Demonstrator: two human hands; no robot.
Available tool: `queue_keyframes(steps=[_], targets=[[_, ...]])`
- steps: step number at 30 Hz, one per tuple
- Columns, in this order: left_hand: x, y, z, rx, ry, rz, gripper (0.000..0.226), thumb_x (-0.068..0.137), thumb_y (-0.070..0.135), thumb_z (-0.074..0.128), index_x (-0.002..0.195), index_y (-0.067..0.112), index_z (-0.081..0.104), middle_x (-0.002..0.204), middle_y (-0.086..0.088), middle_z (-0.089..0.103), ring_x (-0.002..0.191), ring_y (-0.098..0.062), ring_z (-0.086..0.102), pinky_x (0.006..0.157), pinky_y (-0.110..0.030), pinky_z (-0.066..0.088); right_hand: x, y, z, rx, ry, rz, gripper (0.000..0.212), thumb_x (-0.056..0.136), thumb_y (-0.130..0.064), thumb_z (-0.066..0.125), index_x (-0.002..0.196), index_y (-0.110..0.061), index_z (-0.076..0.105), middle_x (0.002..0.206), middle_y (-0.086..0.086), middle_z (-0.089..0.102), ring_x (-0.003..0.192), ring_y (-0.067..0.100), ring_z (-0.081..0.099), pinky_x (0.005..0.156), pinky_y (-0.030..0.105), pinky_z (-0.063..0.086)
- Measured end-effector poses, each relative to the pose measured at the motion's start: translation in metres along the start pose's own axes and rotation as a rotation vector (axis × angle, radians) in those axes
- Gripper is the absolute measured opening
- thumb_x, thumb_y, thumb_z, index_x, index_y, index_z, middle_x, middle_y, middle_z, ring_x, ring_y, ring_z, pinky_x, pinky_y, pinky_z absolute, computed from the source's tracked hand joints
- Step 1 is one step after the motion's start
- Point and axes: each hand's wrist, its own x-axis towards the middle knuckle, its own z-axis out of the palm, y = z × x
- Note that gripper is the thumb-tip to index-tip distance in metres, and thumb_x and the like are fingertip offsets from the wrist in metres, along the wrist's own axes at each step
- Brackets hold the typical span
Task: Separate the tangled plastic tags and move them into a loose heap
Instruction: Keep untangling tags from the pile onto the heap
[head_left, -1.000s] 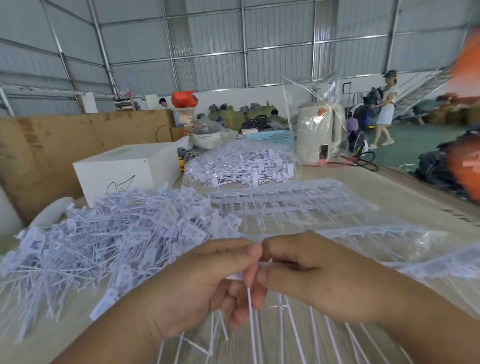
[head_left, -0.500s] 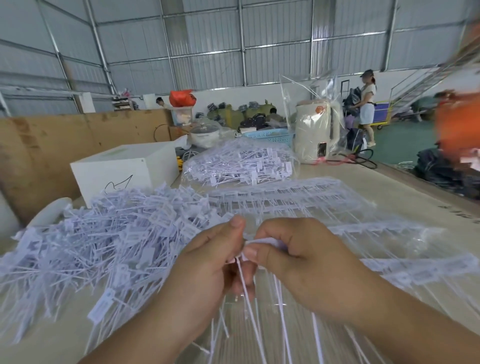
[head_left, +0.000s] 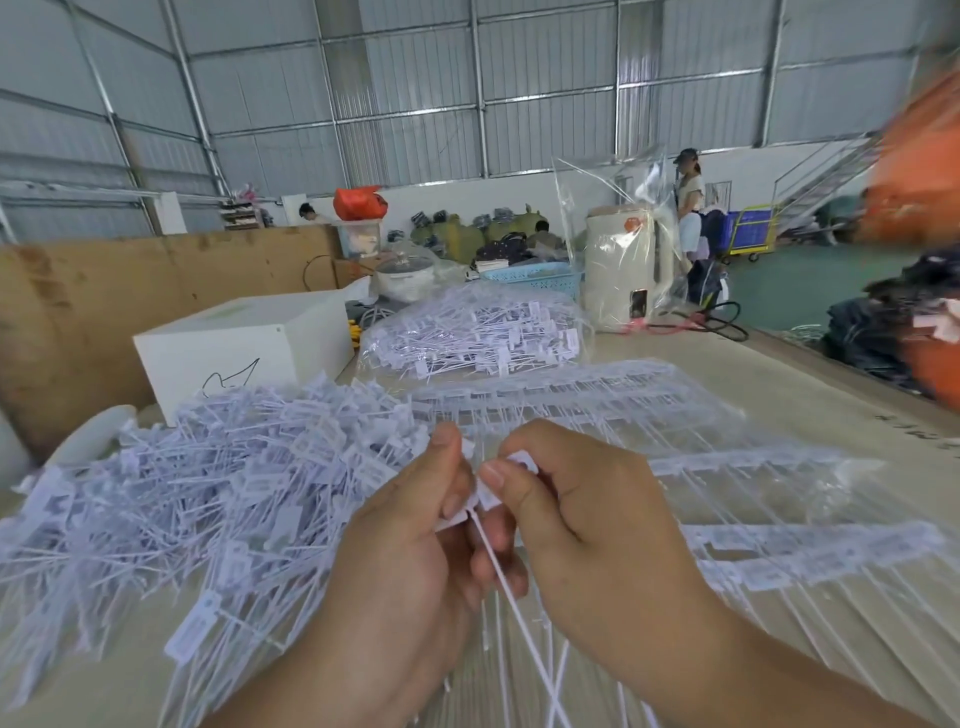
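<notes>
**Q:** Now, what do the two hands hold at the centre of the view?

**A:** Left hand (head_left: 415, 540) and right hand (head_left: 576, 519) meet above the desk (head_left: 810, 400). Both are curled: thumb and forefinger of each pinch the flat white head of one plastic tag (head_left: 485, 499), whose thin tail runs down and toward the viewer between the wrists. The right fingers (head_left: 493, 475) also seem to hold the neighbouring head; the exact join is hidden.

**Q:** Where do the other tags lie?

**A:** Three groups. A loose heap (head_left: 208, 493) spreads over the left of the desk, touching the left wrist's side. Joined strips (head_left: 701, 467) of unseparated tags lie in rows under and to the right of the hands. A clear bag of tags (head_left: 478, 338) sits farther back, beside a white box (head_left: 244, 348).

**Q:** How is such a tag likely to handle?

**A:** Judged by appearance: very light, thin and springy. The tail would bend and whip rather than carry force, and it looks smooth enough to slip. The head is the stiff, broad part.

**Q:** So where should one take hold?

**A:** At the heads, close to the joint, one hand on each side, so a short twist or pull parts them cleanly. Pulling by the tails risks fresh tangles.
</notes>
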Motion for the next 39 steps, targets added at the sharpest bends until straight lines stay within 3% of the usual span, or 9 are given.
queue_keyframes(steps=[3,6,10,13,16,19,26,32,39], targets=[[0.001,0.000,-0.001,-0.078,-0.034,-0.072,0.045,0.077,0.044,0.059,0.041,0.019,0.048,0.044,-0.006,0.044,0.033,-0.016,0.044,0.032,-0.024,0.040,-0.001,-0.001,0.002,-0.006,0.053,-0.046,0.022,0.094,-0.034,0.051,0.077,-0.023,0.058,0.062,-0.011,0.060,0.057,0.008,0.058,0.057,0.034,0.051],[0.009,0.009,-0.011,-0.234,-0.042,-0.094,0.036,0.080,0.038,0.058,0.054,0.017,0.046,0.049,-0.002,0.042,0.035,-0.011,0.039,0.032,-0.022,0.042,0.002,-0.004,-0.007,-0.042,0.181,-0.116,0.022,0.093,-0.032,0.052,0.075,-0.021,0.058,0.054,-0.011,0.046,0.048,0.005,0.044,0.047,0.013,0.031],[0.013,0.027,-0.026,-0.107,0.037,-0.010,0.025,0.077,0.041,0.063,0.075,0.019,0.051,0.054,-0.001,0.043,0.039,-0.011,0.032,0.036,-0.023,0.039,0.007,-0.001,-0.021,0.165,0.169,-0.086,0.027,0.095,-0.035,0.055,0.071,-0.024,0.054,0.050,-0.012,0.036,0.046,0.003,0.033,0.045,0.012,0.026],[0.007,0.024,-0.019,0.035,-0.031,-0.017,0.029,0.064,0.027,0.075,0.081,0.017,0.053,0.057,-0.004,0.044,0.041,-0.013,0.033,0.041,-0.025,0.038,0.002,0.002,-0.017,0.193,0.016,-0.090,0.021,0.095,-0.039,0.055,0.081,-0.024,0.058,0.049,-0.012,0.037,0.044,0.002,0.031,0.043,0.014,0.025],[0.002,0.016,-0.010,0.084,-0.130,-0.055,0.035,0.066,0.011,0.068,0.099,0.010,0.057,0.076,-0.013,0.057,0.055,-0.017,0.054,0.050,-0.028,0.045,-0.005,0.003,-0.006,0.118,-0.185,-0.109,0.008,0.093,-0.044,0.053,0.099,-0.039,0.050,0.055,-0.007,0.051,0.045,0.004,0.043,0.044,0.018,0.033],[0.002,0.015,-0.012,0.022,-0.178,-0.081,0.053,0.064,0.010,0.068,0.115,0.009,0.058,0.086,-0.015,0.059,0.069,-0.022,0.058,0.058,-0.029,0.047,-0.004,0.006,-0.003,0.086,-0.253,-0.065,0.020,0.087,-0.055,0.047,0.104,-0.047,0.041,0.066,0.000,0.063,0.061,0.013,0.063,0.057,0.038,0.047],[0.007,0.008,-0.014,-0.035,-0.334,-0.069,0.048,0.059,0.011,0.071,0.106,0.001,0.072,0.096,-0.019,0.066,0.082,-0.024,0.065,0.059,-0.025,0.052,-0.002,0.014,-0.003,0.109,-0.209,0.024,0.018,0.097,-0.034,0.056,0.105,-0.046,0.046,0.069,-0.006,0.069,0.065,0.010,0.067,0.061,0.033,0.052],[0.010,-0.002,-0.013,-0.052,-0.402,-0.051,0.053,0.065,-0.008,0.046,0.115,-0.004,0.064,0.093,-0.020,0.066,0.079,-0.022,0.066,0.061,-0.024,0.052,0.000,0.017,0.001,0.093,-0.085,0.059,0.014,0.094,-0.034,0.059,0.105,-0.038,0.051,0.056,-0.015,0.063,0.055,0.001,0.062,0.052,0.010,0.040],[0.010,-0.004,-0.016,0.164,-0.321,0.011,0.046,0.066,-0.002,0.053,0.108,0.002,0.069,0.096,-0.022,0.065,0.076,-0.019,0.059,0.061,-0.024,0.047,0.000,0.016,0.001,0.223,-0.118,0.141,0.007,0.096,-0.031,0.054,0.102,-0.034,0.053,0.067,-0.011,0.069,0.060,0.004,0.065,0.058,0.015,0.046]])
